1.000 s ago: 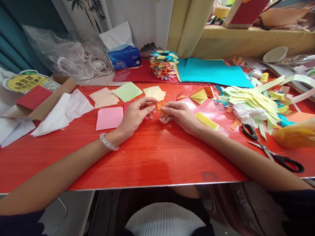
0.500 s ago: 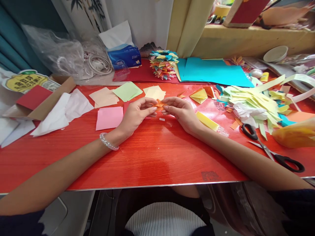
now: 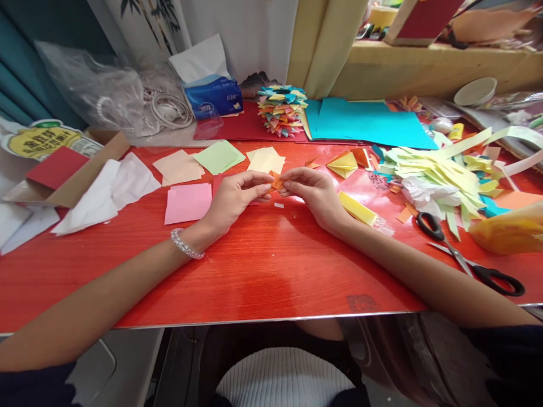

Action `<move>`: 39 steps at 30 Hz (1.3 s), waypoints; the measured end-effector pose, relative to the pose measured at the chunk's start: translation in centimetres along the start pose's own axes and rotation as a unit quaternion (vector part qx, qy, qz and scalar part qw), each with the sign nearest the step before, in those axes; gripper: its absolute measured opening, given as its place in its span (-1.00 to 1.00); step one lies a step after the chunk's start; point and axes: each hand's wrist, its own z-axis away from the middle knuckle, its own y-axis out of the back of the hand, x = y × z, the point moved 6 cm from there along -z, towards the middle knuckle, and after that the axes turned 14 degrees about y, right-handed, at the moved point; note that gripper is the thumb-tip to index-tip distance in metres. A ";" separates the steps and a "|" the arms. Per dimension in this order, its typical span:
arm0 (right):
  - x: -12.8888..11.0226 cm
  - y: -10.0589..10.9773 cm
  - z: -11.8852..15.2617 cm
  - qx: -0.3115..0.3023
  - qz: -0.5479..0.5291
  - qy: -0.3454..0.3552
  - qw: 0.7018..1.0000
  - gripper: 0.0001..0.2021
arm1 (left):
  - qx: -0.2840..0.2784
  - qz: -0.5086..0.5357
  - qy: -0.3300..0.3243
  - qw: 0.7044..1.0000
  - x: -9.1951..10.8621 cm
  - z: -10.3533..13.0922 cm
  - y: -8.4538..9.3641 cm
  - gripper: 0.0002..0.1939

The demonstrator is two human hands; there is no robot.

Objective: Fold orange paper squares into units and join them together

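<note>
Between my two hands is a small piece of folded orange paper (image 3: 276, 181), held above the red table (image 3: 254, 271). My left hand (image 3: 237, 198) pinches its left side between thumb and fingers, and my right hand (image 3: 311, 192) pinches its right side. Part of the paper is hidden by the fingertips. Just behind it lie cream paper squares (image 3: 266, 160). A pink stack of squares (image 3: 189, 203) is beside my left hand. By my right wrist rests a yellow folded strip (image 3: 357, 208), with a yellow and orange folded piece (image 3: 343, 164) beyond it.
Black-handled scissors (image 3: 469, 257) lie at right near a heap of pale green paper strips (image 3: 441, 175). At the back stand a ring-shaped stack of folded paper (image 3: 282, 111), blue sheets (image 3: 367, 123) and a tissue pack (image 3: 213, 97). An open cardboard box (image 3: 91, 169) is at left.
The orange paper has tilted slightly between my fingertips, showing a different side. Both hands stay in nearly the same place, still pinching it.
</note>
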 end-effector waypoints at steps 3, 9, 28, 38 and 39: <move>-0.1 -0.1 0.0 -0.005 -0.011 0.005 1.000 -0.94 | 0.000 -0.003 0.002 1.000 0.0 0.1 0.0 -0.83; 0.5 -0.2 0.1 0.001 -0.050 -0.033 0.998 -0.93 | 0.001 -0.019 -0.020 1.000 0.2 0.1 -0.1 -0.84; 1.3 -1.0 0.5 -0.062 -0.131 -0.149 0.978 -0.89 | 0.009 -0.138 -0.094 0.986 0.9 0.9 -0.7 -0.87; 1.5 -0.8 0.4 -0.071 -0.129 -0.153 0.977 -0.91 | 0.012 -0.149 -0.089 0.985 0.7 0.7 -0.6 -0.86; 1.5 -0.8 0.4 -0.073 -0.129 -0.153 0.977 -0.91 | 0.011 -0.148 -0.088 0.985 0.7 0.7 -0.6 -0.86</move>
